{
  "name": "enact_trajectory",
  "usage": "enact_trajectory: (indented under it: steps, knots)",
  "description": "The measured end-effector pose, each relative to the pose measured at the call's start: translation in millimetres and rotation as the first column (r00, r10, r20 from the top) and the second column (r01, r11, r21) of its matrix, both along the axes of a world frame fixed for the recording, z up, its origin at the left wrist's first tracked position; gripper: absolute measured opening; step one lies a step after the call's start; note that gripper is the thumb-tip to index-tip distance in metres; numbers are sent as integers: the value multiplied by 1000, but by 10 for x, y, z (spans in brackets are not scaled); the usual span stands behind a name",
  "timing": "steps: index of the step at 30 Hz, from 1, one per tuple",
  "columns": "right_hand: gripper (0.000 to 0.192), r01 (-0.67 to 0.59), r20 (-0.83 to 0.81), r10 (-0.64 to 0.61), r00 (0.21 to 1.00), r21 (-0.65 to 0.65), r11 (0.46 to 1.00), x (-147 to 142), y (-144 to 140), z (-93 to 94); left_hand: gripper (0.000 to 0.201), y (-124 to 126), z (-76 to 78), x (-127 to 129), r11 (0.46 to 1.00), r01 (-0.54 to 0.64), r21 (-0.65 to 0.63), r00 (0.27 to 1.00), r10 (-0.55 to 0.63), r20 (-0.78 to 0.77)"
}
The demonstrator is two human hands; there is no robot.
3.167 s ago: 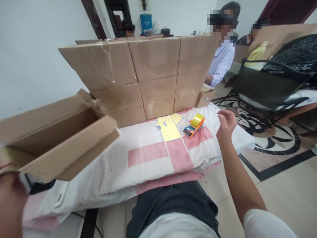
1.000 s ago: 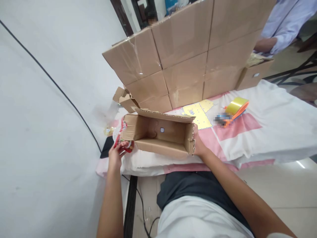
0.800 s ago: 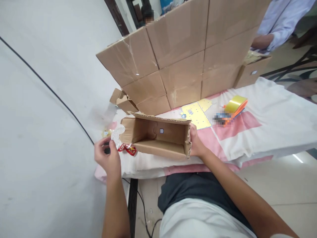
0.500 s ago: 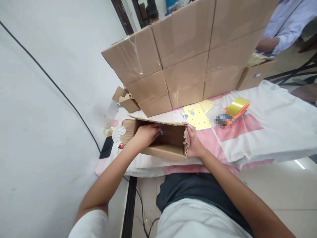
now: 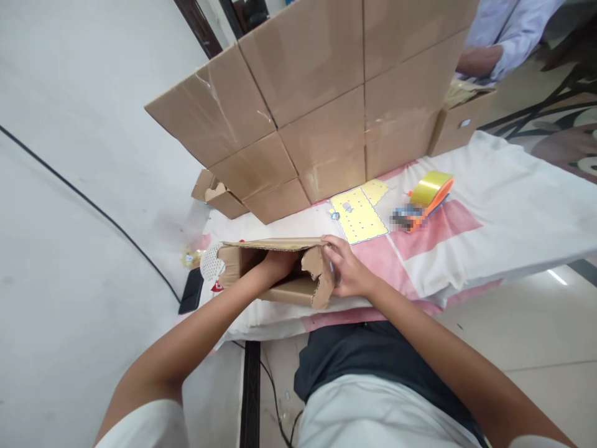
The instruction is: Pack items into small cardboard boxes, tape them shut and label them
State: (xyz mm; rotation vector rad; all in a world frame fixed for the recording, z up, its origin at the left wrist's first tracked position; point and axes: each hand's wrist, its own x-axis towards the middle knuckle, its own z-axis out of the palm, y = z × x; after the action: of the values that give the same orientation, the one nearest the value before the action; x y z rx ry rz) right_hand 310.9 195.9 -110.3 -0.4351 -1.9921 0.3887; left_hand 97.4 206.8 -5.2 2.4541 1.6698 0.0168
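Left hand (image 5: pixel 275 264) reaches inside open box (image 5: pixel 275 269), grip hidden, cannot tell. Right hand (image 5: pixel 347 274) clasps box end flap, steadying it on counter (image 5: pixel 489 205). Tape (image 5: pixel 426 194) apart.

The open cardboard box (image 5: pixel 280 270) lies on its side on the white and pink cloth of the tabletop (image 5: pixel 466 242), its long axis running left to right and its mouth facing me. It is plain brown corrugated card, long and shallow, with a creased, torn flap at its right end and a top flap sticking out flat. It sits just before the wall of stacked cartons.
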Motion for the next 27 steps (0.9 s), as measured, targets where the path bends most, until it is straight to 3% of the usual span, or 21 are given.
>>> enact_trajectory:
  steps: [3,6,9,11,13,15,17,21,23,25,27]
  knots:
    - [125,20,18,-20,1000,1,1000,-5,-6,24,31,-14,68,-29,999,38,-9,999,-39,-39]
    - [127,61,4,-61,998,-43,997,2,-2,38,12,-187,311,-94,999,18,-34,998,-20,-54]
    - [129,89,-37,-94,995,-101,991,13,4,29,15,-527,715,-130,995,-96,13,966,90,243]
    - [131,96,-39,-103,994,-142,985,15,3,18,18,-735,1016,-97,973,-218,79,865,154,478]
    - [133,92,-9,-94,996,-159,983,8,-4,12,20,-808,1283,-2,949,-290,125,790,163,591]
    - [132,69,30,-65,997,-141,988,-3,-14,11,20,-675,1463,151,952,-269,148,788,129,601]
    - [131,42,55,-36,998,-124,991,-14,-22,7,21,-341,1532,341,968,-191,163,822,67,565]
    - [136,48,83,-37,996,-145,988,-8,-16,-21,30,549,1476,691,976,-75,206,906,-20,422]
    - [138,65,88,-50,995,-174,983,10,-5,-34,32,824,1471,754,962,-77,263,942,-16,334]
    - [139,81,83,-65,994,-209,974,29,4,-39,24,861,1508,671,944,-96,315,950,-8,313]
    - [139,97,72,-82,994,-242,966,43,10,-36,26,685,1543,408,916,-154,369,929,8,369]
